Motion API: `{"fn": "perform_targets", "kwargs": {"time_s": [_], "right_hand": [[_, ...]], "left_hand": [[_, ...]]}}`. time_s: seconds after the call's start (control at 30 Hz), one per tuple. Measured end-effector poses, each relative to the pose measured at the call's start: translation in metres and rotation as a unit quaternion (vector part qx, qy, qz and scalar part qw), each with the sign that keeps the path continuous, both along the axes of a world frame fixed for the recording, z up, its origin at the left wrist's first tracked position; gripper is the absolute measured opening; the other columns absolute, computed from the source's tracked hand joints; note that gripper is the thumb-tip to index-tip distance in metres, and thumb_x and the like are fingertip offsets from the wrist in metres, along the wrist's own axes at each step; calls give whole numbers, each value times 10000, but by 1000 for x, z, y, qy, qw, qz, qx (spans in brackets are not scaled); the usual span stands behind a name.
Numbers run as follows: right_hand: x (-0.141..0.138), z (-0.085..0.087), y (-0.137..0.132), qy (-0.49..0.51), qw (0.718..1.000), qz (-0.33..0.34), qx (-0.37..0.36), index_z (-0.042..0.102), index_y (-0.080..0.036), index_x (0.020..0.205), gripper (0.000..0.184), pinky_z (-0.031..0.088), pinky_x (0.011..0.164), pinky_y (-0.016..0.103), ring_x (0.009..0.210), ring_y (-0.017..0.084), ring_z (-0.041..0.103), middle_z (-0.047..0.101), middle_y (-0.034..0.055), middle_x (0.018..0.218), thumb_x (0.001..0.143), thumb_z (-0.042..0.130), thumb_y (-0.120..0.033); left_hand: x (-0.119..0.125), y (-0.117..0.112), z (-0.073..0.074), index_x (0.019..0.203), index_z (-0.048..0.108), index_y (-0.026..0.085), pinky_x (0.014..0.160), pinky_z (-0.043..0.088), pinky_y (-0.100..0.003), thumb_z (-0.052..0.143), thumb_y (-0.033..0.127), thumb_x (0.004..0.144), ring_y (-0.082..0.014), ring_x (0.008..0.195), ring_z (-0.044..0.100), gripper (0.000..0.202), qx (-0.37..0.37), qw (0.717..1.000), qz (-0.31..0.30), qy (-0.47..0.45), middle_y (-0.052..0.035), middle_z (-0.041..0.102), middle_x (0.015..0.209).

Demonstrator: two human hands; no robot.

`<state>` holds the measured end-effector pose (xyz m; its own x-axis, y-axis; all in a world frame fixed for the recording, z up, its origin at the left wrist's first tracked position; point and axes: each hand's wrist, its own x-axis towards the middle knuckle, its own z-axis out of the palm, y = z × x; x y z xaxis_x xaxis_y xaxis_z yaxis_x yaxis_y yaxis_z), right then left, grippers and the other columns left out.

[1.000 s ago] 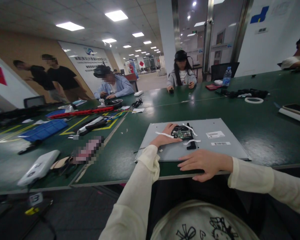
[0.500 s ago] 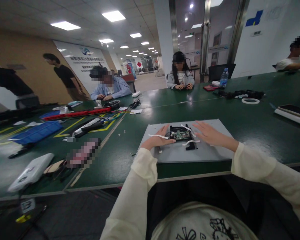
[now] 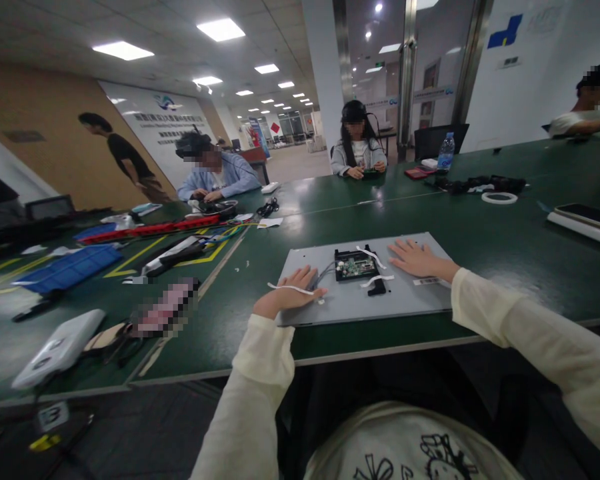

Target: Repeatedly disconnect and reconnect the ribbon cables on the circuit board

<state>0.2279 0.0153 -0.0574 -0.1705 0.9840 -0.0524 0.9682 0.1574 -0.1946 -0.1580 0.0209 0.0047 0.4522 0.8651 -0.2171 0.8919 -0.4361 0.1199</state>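
A flat grey panel [image 3: 350, 303] lies on the green table in front of me. On its middle sits a green circuit board [image 3: 356, 268] in a black frame, with white strips [image 3: 377, 281] of tape or paper beside it and a grey cable running off its left side. My left hand [image 3: 293, 292] rests at the panel's left side, fingers stretched out, a white strip lying across its back. Over the panel's right part, my right hand [image 3: 417, 259] lies flat with fingers spread, near a barcode label [image 3: 430, 281]. Neither hand grips anything.
On the left are a white device [image 3: 60, 347], a pink phone-like item [image 3: 166, 307], a blue tray [image 3: 67, 267] and a red strip [image 3: 150, 228]. A white tape ring [image 3: 499, 198] and a bottle [image 3: 445, 153] stand farther right. Other people sit around the table [image 3: 220, 320].
My hands have moved apart from beside the circuit board, the left one outward to the left and the right one outward to the right. The cable and barcode label now show.
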Motion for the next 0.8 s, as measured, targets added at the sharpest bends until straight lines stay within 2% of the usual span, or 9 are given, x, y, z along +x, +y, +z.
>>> {"fn": "perform_targets", "kwargs": {"time_s": [0.13,0.27,0.37,0.47,0.53,0.63,0.73,0.8], "right_hand": [[-2,-3,7,1,1000,8,5,214,-297,1565,769,160,1110,694,1462,409,129,126,61,1630,915,159,-703],[-2,0,10,3,1000,14,0,233,-262,1566,802,186,1098,703,1451,428,152,149,76,1624,906,180,-714],[-6,8,12,11,1000,11,10,321,-236,1538,802,258,1085,673,1397,439,292,288,115,1575,897,250,-714],[-19,22,12,58,997,33,41,350,-249,1521,776,306,1104,590,1362,389,380,397,118,1516,899,302,-710],[-29,32,11,102,989,96,51,281,-259,1546,791,293,1142,523,1410,338,326,344,93,1553,903,312,-719],[-45,44,8,126,973,189,29,189,-257,1573,890,209,1189,479,1481,312,146,160,60,1623,865,388,-759],[-57,49,8,114,966,231,5,154,-281,1578,1011,129,1199,504,1490,340,12,40,38,1640,782,516,-787],[-62,49,10,115,962,248,-7,137,-304,1578,1035,116,1196,521,1489,346,-7,46,28,1640,760,556,-780]], "left_hand": [[-1,-2,1,1512,328,228,1172,194,-534,391,699,860,-318,1488,161,807,-8,1000,17,-22,-114,184,1606],[-7,-1,3,1476,399,204,1181,210,-514,382,650,885,-297,1482,197,741,-7,997,6,-70,-108,252,1588],[-18,-5,10,1429,476,192,1180,255,-494,395,609,894,-287,1451,296,683,-13,994,4,-110,-101,379,1534],[-38,-14,16,1364,555,195,1154,331,-478,494,641,829,-320,1396,395,700,-7,991,28,-131,-101,467,1478],[-53,-24,17,1370,544,200,1159,328,-444,489,677,807,-310,1391,406,741,-10,992,41,-117,-89,448,1494],[-68,-38,10,1443,448,190,1182,278,-403,399,695,837,-270,1426,353,791,-15,996,42,-80,-82,360,1550],[-70,-51,-4,1488,367,183,1191,251,-414,383,651,870,-256,1459,285,776,33,997,32,-58,-82,266,1591],[-67,-58,-11,1499,344,203,1191,243,-436,365,606,905,-249,1468,263,718,71,996,36,-49,-71,246,1600]]}}
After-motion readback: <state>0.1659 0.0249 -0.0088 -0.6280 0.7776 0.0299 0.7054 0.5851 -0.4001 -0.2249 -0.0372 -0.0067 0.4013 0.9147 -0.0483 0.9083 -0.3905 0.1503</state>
